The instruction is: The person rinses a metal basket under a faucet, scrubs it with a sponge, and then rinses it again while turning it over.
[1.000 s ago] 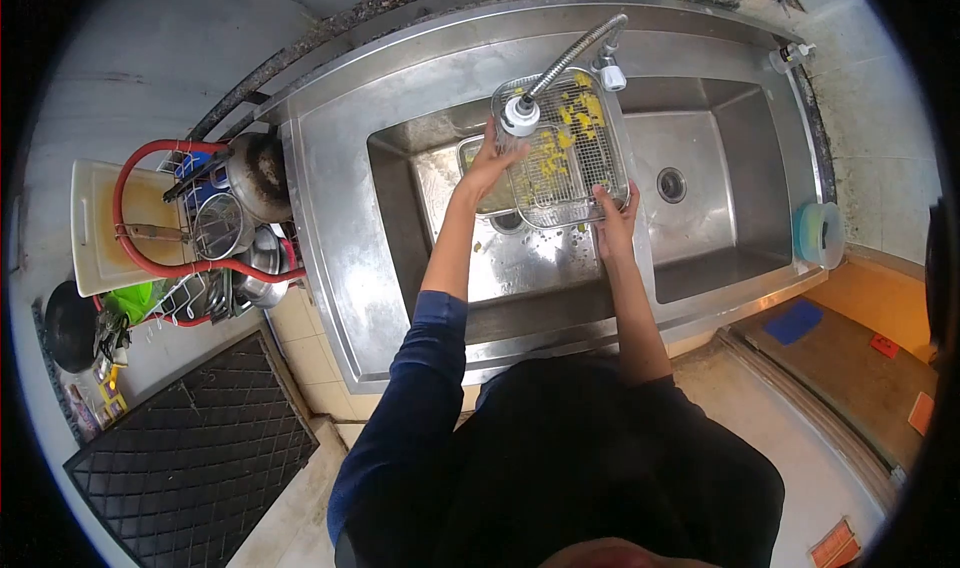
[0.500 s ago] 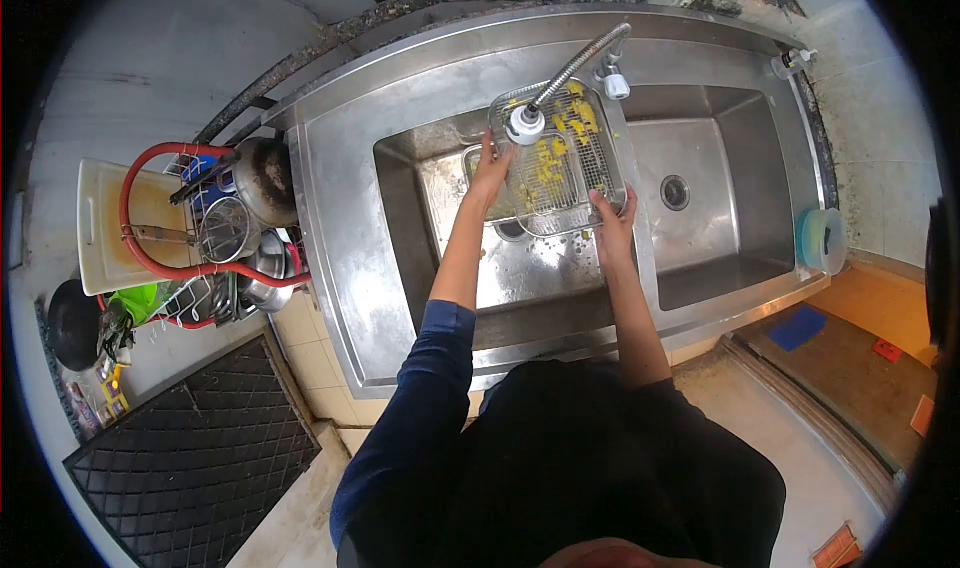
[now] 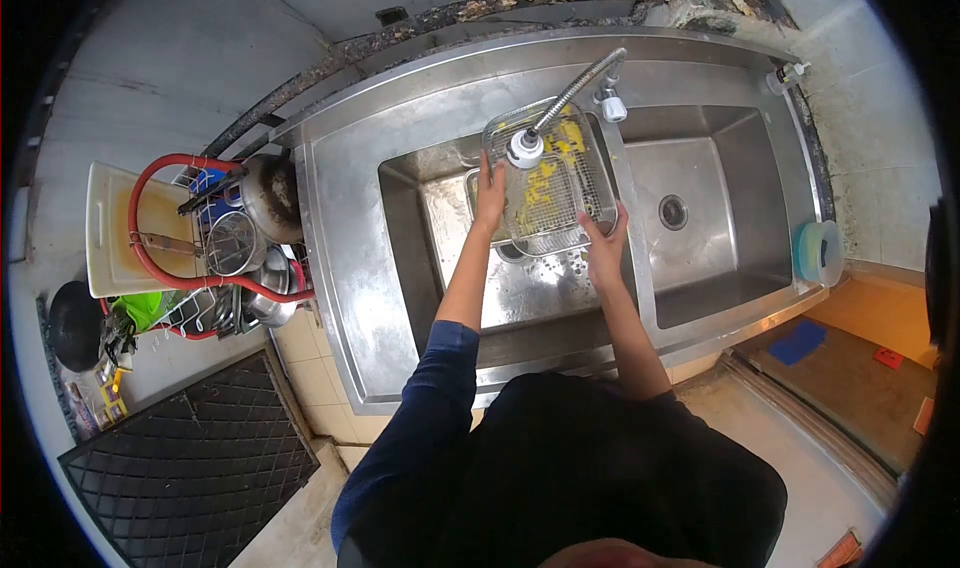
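Under the faucet I hold a rectangular wire mesh basket (image 3: pixel 596 168) with yellow food bits stuck across its grid. My left hand (image 3: pixel 490 196) is closed on its left edge, fingers up along the side. At the lower right corner, my right hand (image 3: pixel 606 253) grips the rim with the thumb on top. The white faucet head (image 3: pixel 525 149) on its flexible metal neck hangs right over the basket's left part. Partly hidden beneath the basket, the edge of a second tray (image 3: pixel 472 190) shows in the left sink basin (image 3: pixel 545 323).
To the right lies a second basin (image 3: pixel 700 258) with a drain (image 3: pixel 673 212). A dish rack at left carries a blackened pot (image 3: pixel 270 198), a strainer (image 3: pixel 236 244), a cutting board (image 3: pixel 112 230) and a red hose (image 3: pixel 130 208). A round plastic container (image 3: pixel 822 254) stands at the right edge.
The basket has shifted slightly left and tilts a little differently under the faucet, both hands still on it. The whole view has moved down slightly.
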### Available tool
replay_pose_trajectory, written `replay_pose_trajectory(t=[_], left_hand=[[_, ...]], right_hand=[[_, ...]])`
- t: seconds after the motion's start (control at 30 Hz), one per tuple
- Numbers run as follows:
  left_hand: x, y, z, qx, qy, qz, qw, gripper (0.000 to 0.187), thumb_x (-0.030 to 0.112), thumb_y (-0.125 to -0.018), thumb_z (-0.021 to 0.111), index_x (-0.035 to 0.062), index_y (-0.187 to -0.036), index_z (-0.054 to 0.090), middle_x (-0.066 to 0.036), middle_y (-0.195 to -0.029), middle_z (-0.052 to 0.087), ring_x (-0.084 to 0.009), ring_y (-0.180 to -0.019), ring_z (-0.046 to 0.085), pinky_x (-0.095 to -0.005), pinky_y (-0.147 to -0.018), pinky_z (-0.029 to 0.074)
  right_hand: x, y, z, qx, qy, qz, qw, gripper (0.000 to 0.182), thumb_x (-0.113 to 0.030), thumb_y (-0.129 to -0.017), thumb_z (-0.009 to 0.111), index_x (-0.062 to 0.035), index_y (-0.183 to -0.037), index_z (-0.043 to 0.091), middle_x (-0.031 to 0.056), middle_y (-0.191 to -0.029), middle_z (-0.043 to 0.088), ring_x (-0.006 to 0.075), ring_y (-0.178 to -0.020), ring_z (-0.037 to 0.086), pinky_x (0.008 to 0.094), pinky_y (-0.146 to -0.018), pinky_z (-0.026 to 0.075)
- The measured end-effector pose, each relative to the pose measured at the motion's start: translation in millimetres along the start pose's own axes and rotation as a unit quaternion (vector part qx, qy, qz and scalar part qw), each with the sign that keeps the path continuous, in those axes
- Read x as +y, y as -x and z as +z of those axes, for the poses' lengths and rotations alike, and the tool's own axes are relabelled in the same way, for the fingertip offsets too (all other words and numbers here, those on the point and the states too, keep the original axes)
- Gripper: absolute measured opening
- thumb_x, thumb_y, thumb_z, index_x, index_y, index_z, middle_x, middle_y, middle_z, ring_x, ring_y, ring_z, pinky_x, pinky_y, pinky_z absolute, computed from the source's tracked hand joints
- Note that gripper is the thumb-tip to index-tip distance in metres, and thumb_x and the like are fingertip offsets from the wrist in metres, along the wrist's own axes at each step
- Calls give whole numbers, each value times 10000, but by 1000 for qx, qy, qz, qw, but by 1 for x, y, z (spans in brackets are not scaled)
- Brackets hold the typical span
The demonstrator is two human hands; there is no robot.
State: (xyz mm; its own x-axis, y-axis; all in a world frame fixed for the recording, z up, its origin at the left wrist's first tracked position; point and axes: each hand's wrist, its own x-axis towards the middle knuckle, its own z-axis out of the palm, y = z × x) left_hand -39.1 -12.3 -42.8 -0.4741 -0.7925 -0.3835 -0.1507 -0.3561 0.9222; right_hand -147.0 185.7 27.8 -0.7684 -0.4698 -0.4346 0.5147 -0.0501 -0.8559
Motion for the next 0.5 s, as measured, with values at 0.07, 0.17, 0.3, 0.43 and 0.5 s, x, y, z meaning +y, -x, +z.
replay_pose_trajectory(t=[0.07, 0.17, 0.3, 0.43, 0.5], left_hand=[[-1, 3, -1, -5, -24, 0, 1000, 786, 466, -956, 460, 104, -1508, 34, -206, -1538, 136, -311, -1394, 226, -359, -1120, 206], [-3, 9, -9, -37, -73, 21, 996, 820, 450, -953, 481, 130, -1504, -36, -194, -1523, 157, -280, -1336, 280, -345, -1073, 272], [13, 22, -20, -170, -58, 53, 982, 1002, 328, -891, 644, 153, -1486, -142, -186, -1526, 130, -273, -1357, 267, -351, -1078, 298], [39, 40, -7, -106, -84, 98, 986, 1177, 353, -765, 773, 87, -1483, -120, -238, -1525, 122, -273, -1423, 124, -354, -1147, 138], [37, 37, -5, -50, -84, 119, 988, 1258, 404, -696, 818, 71, -1484, -104, -268, -1505, 138, -304, -1409, 161, -365, -1137, 190]], right_hand=[[1, 1, 4, -3, 47, -26, 999, 867, -109, -732, 802, -122, -1407, 258, 7, -922, 434, 113, -832, 445, 262, -741, 389], [-5, -2, 1, -37, -3, -42, 998, 859, -115, -734, 799, -117, -1404, 262, 14, -936, 445, 114, -817, 436, 260, -748, 377], [-3, -14, -11, -28, -21, 4, 999, 821, -76, -755, 773, -102, -1396, 260, 50, -1028, 493, 134, -900, 480, 273, -805, 398], [2, -4, 6, -46, -29, -25, 998, 826, -84, -759, 771, -93, -1397, 247, 66, -1073, 501, 146, -952, 488, 277, -834, 403], [3, 1, 14, -56, 18, -41, 997, 854, -105, -756, 779, -89, -1408, 228, 83, -1105, 494, 157, -992, 488, 280, -856, 407]])
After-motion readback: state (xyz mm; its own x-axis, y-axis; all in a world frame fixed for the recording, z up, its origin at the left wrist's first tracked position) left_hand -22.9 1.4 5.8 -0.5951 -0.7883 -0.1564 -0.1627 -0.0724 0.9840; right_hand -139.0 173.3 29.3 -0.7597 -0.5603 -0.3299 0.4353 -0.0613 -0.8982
